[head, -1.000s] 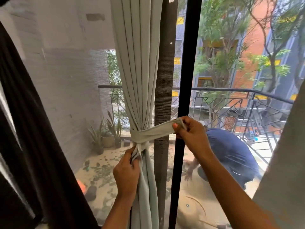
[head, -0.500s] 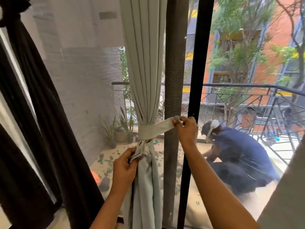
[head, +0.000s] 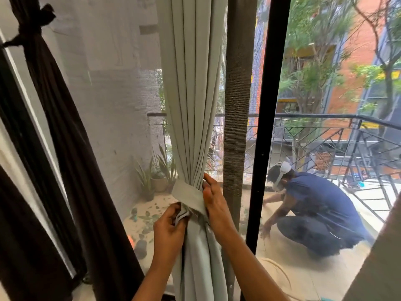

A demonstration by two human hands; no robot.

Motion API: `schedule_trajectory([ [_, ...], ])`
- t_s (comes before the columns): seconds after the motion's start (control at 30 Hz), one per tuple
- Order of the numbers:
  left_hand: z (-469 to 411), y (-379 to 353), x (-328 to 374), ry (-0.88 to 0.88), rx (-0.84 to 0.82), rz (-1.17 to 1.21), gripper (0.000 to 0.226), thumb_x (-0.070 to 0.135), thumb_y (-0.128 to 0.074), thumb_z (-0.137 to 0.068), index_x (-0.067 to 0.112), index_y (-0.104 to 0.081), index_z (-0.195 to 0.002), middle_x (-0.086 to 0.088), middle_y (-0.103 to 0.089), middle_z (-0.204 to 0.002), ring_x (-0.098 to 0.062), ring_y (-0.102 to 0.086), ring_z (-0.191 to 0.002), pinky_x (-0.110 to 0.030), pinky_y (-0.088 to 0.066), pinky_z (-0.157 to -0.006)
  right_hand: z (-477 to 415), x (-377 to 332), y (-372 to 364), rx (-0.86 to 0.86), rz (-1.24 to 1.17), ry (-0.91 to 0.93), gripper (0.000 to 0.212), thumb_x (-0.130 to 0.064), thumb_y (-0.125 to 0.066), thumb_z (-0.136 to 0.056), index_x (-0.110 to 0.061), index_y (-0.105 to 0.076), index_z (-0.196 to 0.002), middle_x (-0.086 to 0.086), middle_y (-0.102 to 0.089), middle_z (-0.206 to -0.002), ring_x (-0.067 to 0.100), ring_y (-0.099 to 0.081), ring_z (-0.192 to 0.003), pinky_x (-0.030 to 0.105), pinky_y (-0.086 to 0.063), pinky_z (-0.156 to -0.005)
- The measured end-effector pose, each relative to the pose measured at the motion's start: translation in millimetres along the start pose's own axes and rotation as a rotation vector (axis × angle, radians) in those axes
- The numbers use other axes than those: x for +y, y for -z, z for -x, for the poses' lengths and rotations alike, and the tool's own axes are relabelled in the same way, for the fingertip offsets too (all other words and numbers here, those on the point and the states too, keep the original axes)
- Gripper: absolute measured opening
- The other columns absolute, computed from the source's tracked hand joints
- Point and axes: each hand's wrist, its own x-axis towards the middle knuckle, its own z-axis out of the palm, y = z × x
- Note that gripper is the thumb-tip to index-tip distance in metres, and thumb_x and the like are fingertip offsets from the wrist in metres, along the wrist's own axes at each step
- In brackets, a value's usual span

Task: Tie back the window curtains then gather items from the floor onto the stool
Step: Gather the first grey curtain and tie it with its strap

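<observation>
Here the pale grey-green curtain hangs in tight pleats beside the dark window frame, cinched by a matching fabric tie. The left hand pinches the tie's loose end, fingers closed on it — the right hand lies flat against the band, fingers extended.

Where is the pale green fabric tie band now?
In the head view, centre-low, the pale green fabric tie band wraps the gathered pale green curtain, between the left hand and right hand.

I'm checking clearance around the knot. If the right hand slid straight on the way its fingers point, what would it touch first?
The right hand points up and slightly left, so it would likely run into the pale curtain folds just above the tie band, which its fingertips already seem to touch.
</observation>
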Motion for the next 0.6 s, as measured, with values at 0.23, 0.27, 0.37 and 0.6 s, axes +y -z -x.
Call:
schedule_trajectory([
  [0.23, -4.2, 17.2, 0.0, -0.026, -0.032, -0.006, 0.027, 0.014, -0.063, -0.087, 0.039, -0.066, -0.096, 0.008, -0.072, -0.092, -0.011, -0.068, -0.088, -0.029, -0.055, -0.080, 3.7, 2.7, -9.6, 0.068, 0.585, 0.133, 0.053, -0.071, -0.066, -0.064, -0.034, -0.048, -0.097, -0.014, -0.060, -0.090, 0.005, -0.060, -0.083, 0.032, -0.052, -0.070],
  [0.27, -5.0, 20.3, 1.0, -0.036, -0.036, -0.026, 0.031, 0.012, -0.063, -0.087, 0.042, -0.065, -0.096, 0.010, -0.072, -0.091, -0.009, -0.068, -0.086, -0.028, -0.055, -0.078, 1.5, -1.4, -9.3, 0.052, 0.592, 0.116, 0.053, -0.067, -0.069, -0.065, -0.029, -0.051, -0.097, -0.014, -0.061, -0.090, 0.007, -0.061, -0.083, 0.034, -0.053, -0.072],
  [0.37, -7.4, 29.0, 5.2, -0.055, -0.056, -0.070, 0.043, 0.014, -0.064, -0.085, 0.055, -0.060, -0.099, 0.019, -0.070, -0.093, -0.003, -0.067, -0.087, -0.021, -0.054, -0.076, -5.1, -12.9, -8.4, -0.032, 0.545, 0.022, 0.043, -0.047, -0.076, -0.067, -0.024, -0.054, -0.097, -0.022, -0.060, -0.085, -0.002, -0.058, -0.080, 0.018, -0.048, -0.067],
  [0.6, -16.6, 42.4, -1.7, -0.104, -0.147, -0.155, 0.041, 0.011, -0.061, -0.085, 0.043, -0.058, -0.109, 0.018, -0.069, -0.099, -0.004, -0.067, -0.092, -0.035, -0.056, -0.079, -20.5, -18.7, -7.3, 0.143, 0.027, -0.190, 0.008, -0.018, -0.055, -0.074, -0.019, -0.054, -0.066, 0.002, -0.057, -0.071, 0.022, -0.057, -0.076, 0.043, -0.050, -0.077],
])
